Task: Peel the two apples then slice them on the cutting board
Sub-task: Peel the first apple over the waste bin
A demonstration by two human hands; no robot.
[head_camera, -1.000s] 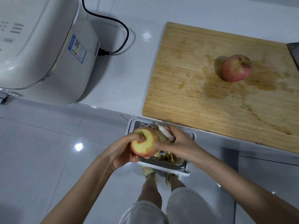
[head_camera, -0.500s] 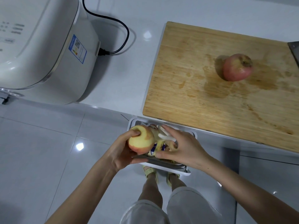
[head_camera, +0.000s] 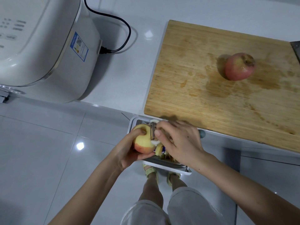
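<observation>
At ten o'clock in your view a large white appliance (head_camera: pixel 40 46) sits on the white counter (head_camera: pixel 126 75), with a black power cord (head_camera: pixel 125 28) plugged into its right side and looping back toward eleven o'clock. Below it, from nine to seven o'clock, lies pale glossy tiled floor (head_camera: pixel 48 151). Just below centre, your left hand (head_camera: pixel 129 153) cups a partly peeled apple (head_camera: pixel 142 140), thumb on top and fingers curled under it; the apple is pale yellow above, with red skin left along its lower side. It is held in the air over a white-rimmed bin (head_camera: pixel 131 124) that stands against the counter's front edge. At the apple's three o'clock side the peeler (head_camera: pixel 153 131) lies with its blade against the fruit, gripped in your right hand (head_camera: pixel 180 143), whose fingers are curled round the handle with the thumb beside the blade. Strips of peel (head_camera: pixel 159 150) hang and lie under the hands inside the bin. At six o'clock your sandalled feet (head_camera: pixel 151 172) and light trousers (head_camera: pixel 186 207) show. From one to three o'clock the wooden cutting board (head_camera: pixel 203 98) lies on the counter, damp-stained, and the second apple (head_camera: pixel 239 66), red and unpeeled, rests on it at two o'clock. A dark grey corner (head_camera: pixel 296 49) shows at the board's right edge; you cannot tell what it is.
</observation>
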